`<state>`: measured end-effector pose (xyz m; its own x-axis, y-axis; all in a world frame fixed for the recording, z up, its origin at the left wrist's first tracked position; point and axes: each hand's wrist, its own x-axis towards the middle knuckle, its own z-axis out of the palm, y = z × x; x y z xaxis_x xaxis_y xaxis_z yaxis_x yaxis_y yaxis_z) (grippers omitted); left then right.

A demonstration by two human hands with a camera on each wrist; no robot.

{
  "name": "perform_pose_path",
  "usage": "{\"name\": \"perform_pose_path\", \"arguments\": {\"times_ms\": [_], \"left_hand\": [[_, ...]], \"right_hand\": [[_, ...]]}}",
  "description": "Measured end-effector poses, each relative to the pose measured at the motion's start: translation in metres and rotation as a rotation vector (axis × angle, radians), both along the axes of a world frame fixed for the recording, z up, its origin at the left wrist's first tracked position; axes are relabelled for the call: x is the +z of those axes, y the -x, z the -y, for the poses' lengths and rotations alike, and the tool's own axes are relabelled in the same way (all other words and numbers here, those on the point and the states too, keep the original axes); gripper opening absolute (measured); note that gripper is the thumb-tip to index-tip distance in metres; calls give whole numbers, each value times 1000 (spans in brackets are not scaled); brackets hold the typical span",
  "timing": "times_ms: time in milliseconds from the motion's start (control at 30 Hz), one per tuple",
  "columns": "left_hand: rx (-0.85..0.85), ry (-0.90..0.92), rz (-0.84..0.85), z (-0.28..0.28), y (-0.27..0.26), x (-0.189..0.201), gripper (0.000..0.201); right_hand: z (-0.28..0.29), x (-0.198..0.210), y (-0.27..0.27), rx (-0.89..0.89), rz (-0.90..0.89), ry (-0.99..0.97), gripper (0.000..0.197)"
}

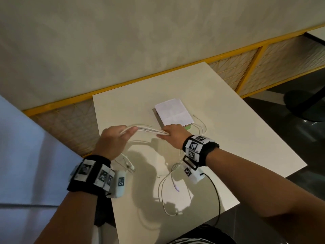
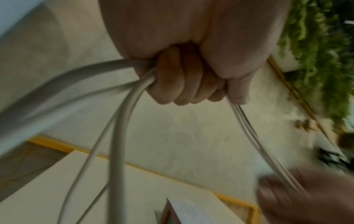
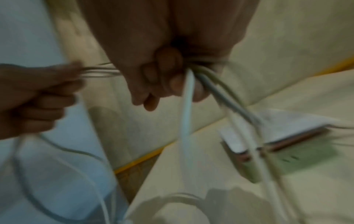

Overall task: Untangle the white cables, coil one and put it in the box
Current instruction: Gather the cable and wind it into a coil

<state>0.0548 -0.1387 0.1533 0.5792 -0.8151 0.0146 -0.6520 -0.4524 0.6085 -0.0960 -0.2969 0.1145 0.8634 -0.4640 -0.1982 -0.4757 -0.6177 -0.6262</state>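
Several strands of white cable stretch taut between my two hands above the white table. My left hand grips the bundle in a fist, with loose strands hanging below it. My right hand grips the other end, and strands drop from it to the table. More white cable lies in loops on the table near me. The box sits just beyond my right hand, with a white folded paper over its top and a green side showing.
A thin white cable end lies right of the box. A black cord runs from my right wristband off the table's near edge. A yellow-framed railing borders the far side. A dark round stool base stands on the floor at right.
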Motion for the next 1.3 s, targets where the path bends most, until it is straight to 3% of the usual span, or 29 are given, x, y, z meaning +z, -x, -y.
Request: {"name": "perform_pose_path", "arguments": {"times_ms": [200,300,500,667,800,900,1000,1033,1100,1200,1300], "left_hand": [[236,-4,-93,-37,-51,0,40],[218,70,25,-55,-61,0,45],[279,32,10,-52,-65,-6,47],[312,-97,42,-55,-67,-6,57],[318,-121,31,-52,-55,-14,57],[319,-107,-9,-47,-43,-24,59],[346,-53,-34,-34,-24,-33,45],[366,-57,-59,-26,-13,-34,40],[351,-120,-104,-10,14,-32,54],[177,-232,-98,8,54,-29,74],[60,-278,-135,18,73,-36,75]], "right_hand": [[27,-28,53,-114,-239,-25,43],[32,-43,79,-79,-357,70,43],[38,-56,105,-145,-433,66,44],[40,-67,125,-170,-452,46,32],[36,-68,135,-197,-431,-69,14],[35,-73,141,-185,-372,-83,30],[25,-67,131,-210,-314,-86,7],[23,-67,126,-223,-293,-75,14],[18,-66,113,-226,-268,-37,24],[8,-62,93,-202,-302,56,7],[-4,-56,76,-181,-295,73,22]]}}
